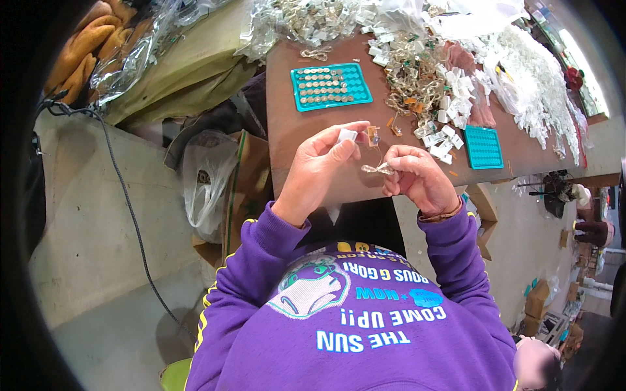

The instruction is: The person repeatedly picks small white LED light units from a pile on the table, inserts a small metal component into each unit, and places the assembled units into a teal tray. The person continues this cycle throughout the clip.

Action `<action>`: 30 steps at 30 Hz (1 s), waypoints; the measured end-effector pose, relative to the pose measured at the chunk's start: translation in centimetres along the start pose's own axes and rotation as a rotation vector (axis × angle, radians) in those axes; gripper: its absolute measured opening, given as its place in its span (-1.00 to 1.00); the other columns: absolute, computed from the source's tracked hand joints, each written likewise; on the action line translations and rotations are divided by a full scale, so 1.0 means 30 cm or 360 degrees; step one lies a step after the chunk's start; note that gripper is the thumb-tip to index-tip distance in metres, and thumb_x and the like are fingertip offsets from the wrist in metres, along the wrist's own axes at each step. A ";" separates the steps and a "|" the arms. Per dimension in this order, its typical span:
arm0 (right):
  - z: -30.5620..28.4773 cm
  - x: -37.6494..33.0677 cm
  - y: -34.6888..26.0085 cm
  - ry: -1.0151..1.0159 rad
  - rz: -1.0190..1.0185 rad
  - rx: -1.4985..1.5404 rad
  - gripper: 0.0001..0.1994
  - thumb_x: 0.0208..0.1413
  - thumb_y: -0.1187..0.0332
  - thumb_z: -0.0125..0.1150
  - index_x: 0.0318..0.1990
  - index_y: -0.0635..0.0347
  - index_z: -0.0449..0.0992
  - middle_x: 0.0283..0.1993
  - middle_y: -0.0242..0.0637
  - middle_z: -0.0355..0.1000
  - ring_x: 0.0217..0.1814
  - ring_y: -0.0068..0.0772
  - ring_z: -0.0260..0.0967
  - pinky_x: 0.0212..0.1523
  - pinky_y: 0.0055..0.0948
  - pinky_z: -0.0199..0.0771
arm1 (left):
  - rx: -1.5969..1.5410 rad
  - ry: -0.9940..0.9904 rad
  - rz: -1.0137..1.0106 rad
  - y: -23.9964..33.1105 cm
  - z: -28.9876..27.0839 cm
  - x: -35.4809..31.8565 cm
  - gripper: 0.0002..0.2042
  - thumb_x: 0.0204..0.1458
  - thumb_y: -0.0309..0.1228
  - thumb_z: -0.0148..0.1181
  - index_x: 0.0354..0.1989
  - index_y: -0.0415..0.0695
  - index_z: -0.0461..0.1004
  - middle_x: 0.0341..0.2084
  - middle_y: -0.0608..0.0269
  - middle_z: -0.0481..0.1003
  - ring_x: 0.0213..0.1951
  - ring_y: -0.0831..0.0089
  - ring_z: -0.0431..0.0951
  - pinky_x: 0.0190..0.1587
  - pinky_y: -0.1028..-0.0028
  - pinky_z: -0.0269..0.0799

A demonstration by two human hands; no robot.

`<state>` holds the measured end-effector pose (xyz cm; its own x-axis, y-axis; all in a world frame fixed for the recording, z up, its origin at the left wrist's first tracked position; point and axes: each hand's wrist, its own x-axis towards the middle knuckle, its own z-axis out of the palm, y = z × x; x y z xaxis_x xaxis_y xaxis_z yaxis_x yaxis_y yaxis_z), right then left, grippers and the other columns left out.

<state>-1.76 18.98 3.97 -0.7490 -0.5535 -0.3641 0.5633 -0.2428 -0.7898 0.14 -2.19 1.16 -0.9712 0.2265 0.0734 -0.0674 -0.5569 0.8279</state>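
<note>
Above the near edge of the brown table (287,130), my left hand (306,173) is closed on a small white plastic casing (347,135). A tiny tan circuit board (373,135) sits at its index fingertip. From the board a thin wire runs down toward a tied bundle of pale wire (376,169). My right hand (420,179) pinches that bundle between thumb and fingers. Beyond my hands lies a teal tray (360,78) with rows of small round silvery pieces (319,88); its right-hand slots hold none.
Tangled wires with boards (417,81) and loose white casings (447,140) are heaped at the back and right. A second teal tray (483,147) lies near the right edge. A clear plastic bag (210,179) hangs at the left, near a dark cable (127,195).
</note>
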 end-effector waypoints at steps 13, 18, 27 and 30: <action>0.077 -0.008 0.046 -0.0049 -0.0166 0.0071 -0.75 0.27 0.22 0.07 -0.12 0.24 0.42 -0.16 -0.32 0.47 -0.14 -0.46 0.48 -0.06 -0.40 0.55 | -0.0205 0.0044 -0.0001 -0.024 0.001 -0.025 -0.79 0.20 -0.41 0.13 -0.08 -0.28 0.47 -0.25 0.21 0.54 -0.21 0.57 0.48 -0.11 0.56 0.40; 0.098 -0.010 0.077 0.0000 -0.0218 -0.0058 -0.80 0.27 0.26 0.09 -0.18 0.23 0.46 -0.23 -0.43 0.44 -0.18 -0.60 0.43 -0.08 -0.47 0.50 | -0.0171 0.0112 0.0011 -0.032 0.014 -0.024 -0.82 0.21 -0.44 0.12 -0.10 -0.27 0.46 -0.25 0.16 0.54 -0.27 0.58 0.44 -0.15 0.57 0.40; 0.085 -0.038 0.027 -0.0259 -0.0025 -0.0346 -0.82 0.24 0.34 0.09 -0.31 0.29 0.46 -0.39 -0.38 0.43 -0.32 -0.57 0.43 -0.19 -0.55 0.43 | -0.0070 0.0197 0.0062 -0.046 0.024 -0.033 -0.83 0.18 -0.46 0.15 -0.11 -0.25 0.45 -0.27 0.17 0.56 -0.30 0.62 0.43 -0.18 0.62 0.39; 0.076 -0.038 0.003 -0.0104 -0.0149 -0.0823 -0.84 0.17 0.35 0.19 -0.28 0.28 0.48 -0.35 -0.34 0.47 -0.28 -0.51 0.45 -0.17 -0.52 0.43 | -0.0018 0.0231 0.0089 -0.043 0.026 -0.033 -0.82 0.17 -0.45 0.17 -0.10 -0.25 0.45 -0.27 0.16 0.55 -0.29 0.60 0.45 -0.18 0.62 0.37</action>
<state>-0.05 17.78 5.44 -0.7553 -0.6007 -0.2622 0.2371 0.1224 -0.9637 1.37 -1.06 0.46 -0.9963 0.0777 0.0375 -0.0140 -0.5747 0.8182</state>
